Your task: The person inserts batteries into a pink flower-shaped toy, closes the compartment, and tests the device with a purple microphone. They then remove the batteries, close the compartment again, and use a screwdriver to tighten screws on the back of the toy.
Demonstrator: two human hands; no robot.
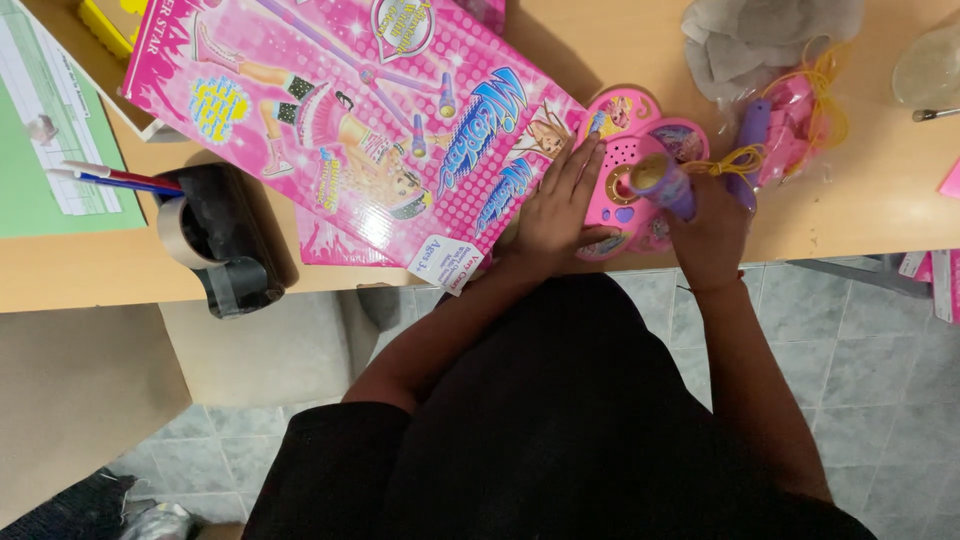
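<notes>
hands over pink heart-shaped plastic toy base (622, 170), which lies flat on the light wooden bench (880, 200), right at its near edge.

left hand (560, 205): palm down, fingers (580, 165) spread and flat, pressing on the base's left lobe and partly on the corner of the large pink cardboard toy box (350, 120) just left of the base. not gripping anything, only holding it down.

right hand (712, 225): fingers closed around a purple-and-pink toy microphone (665, 182). microphone long axis runs from the fist up and left over the middle of the base, head end pointing toward the left hand. right hand is the nearer one to it; the left touches only the base.

yellow coiled cord (745, 160) runs from the microphone right of the base toward a clear plastic bag of pink parts (800, 115).

room: bench drops off immediately below the base; open bench only to the right of the base. grey crumpled cloth (750, 35) beyond the base. black tape dispenser (215, 240) well left of the base, past the box.
</notes>
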